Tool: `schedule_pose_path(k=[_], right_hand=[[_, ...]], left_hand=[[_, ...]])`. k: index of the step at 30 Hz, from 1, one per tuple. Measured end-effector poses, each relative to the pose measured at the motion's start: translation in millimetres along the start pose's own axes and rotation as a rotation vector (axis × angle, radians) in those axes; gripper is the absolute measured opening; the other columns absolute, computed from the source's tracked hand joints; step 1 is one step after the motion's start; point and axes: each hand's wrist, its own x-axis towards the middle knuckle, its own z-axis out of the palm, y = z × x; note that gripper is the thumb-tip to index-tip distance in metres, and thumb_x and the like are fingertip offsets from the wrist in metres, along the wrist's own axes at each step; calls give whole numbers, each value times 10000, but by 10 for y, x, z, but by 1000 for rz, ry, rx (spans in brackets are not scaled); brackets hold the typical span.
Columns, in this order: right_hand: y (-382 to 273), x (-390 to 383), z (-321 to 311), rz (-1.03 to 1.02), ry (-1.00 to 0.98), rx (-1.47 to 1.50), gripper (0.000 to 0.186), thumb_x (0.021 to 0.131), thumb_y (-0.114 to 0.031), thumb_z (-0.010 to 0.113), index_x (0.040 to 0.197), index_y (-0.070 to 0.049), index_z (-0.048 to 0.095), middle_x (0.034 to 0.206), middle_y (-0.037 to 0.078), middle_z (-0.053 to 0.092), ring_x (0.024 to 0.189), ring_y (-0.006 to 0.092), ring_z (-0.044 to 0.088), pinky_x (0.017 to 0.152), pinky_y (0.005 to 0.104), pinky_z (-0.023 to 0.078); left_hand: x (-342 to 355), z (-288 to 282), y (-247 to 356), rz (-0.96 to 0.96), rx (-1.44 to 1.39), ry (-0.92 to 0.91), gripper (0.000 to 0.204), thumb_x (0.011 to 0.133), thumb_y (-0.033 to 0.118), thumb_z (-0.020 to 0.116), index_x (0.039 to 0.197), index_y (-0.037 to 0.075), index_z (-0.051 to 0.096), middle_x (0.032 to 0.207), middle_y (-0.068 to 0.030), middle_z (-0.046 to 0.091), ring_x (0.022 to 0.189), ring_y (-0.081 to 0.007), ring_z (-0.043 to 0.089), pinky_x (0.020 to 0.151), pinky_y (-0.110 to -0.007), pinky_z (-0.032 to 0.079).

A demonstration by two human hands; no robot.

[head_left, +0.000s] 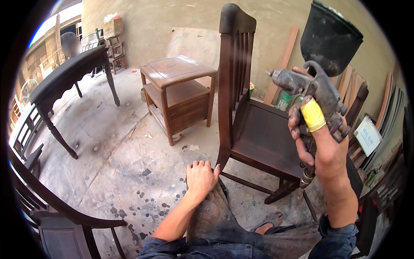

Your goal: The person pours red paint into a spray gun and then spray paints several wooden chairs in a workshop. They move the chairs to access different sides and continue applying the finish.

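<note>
My right hand (328,153), with yellow tape around the thumb, is wrapped round the grip of a metal spray gun (324,90). A large black paint cup (330,42) sits on top of the gun, and its nozzle points left toward the chair's back. That dark brown wooden chair (265,129) stands just ahead of me, its tall slatted back to the left of its seat. My left hand (201,179) rests on my knee, palm down and fingers laid over it, holding nothing. A hose fitting (307,176) hangs below the gun's grip.
A brown wooden side table (179,71) with a whitish top stands beyond the chair. Further left is a long dark table (71,75). Another dark chair (64,233) lies at lower left. Boards (280,64) lean on the wall, with a green can (284,101) nearby.
</note>
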Motion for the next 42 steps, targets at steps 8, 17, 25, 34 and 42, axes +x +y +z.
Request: schedule_pose_path(k=[8, 17, 25, 34, 42], right_hand=[[284, -266, -70, -16, 16, -104, 176, 991, -144, 585, 1122, -27, 571, 888, 50, 608, 734, 78, 568, 585, 177, 415], [1017, -1000, -288, 298, -85, -129, 491, 911, -22, 618, 1381, 59, 496, 1313, 116, 608, 959, 86, 572, 855, 237, 464], [1219, -1274, -411, 381, -132, -51, 494, 886, 17, 611, 1372, 44, 521, 1256, 98, 645, 881, 60, 559, 796, 227, 466], [1192, -1261, -705, 296, 17, 68, 458, 889, -9, 633, 1324, 79, 520, 1411, 164, 546, 877, 107, 612, 806, 250, 496], [1500, -1673, -608, 254, -33, -159, 596, 824, 37, 623, 1393, 105, 457, 1309, 228, 609, 1165, 217, 625, 1010, 306, 444]], left_hand=[[17, 27, 15, 2, 1, -1, 354, 882, 359, 665, 788, 18, 688, 800, -139, 692, 821, -317, 653, 756, -449, 475], [37, 5, 65, -36, -11, -69, 321, 880, 346, 668, 823, 32, 705, 845, -137, 705, 878, -325, 657, 793, -450, 481], [67, 3, 97, -33, 5, -83, 301, 903, 325, 647, 858, 37, 721, 891, -130, 714, 916, -315, 651, 824, -439, 474], [59, 53, 197, -7, -70, -10, 222, 909, 262, 649, 887, 53, 721, 903, -109, 710, 906, -299, 642, 843, -415, 464], [152, 107, 431, 94, -115, -15, 143, 876, 170, 674, 854, 31, 698, 900, -103, 709, 882, -293, 645, 855, -410, 461]])
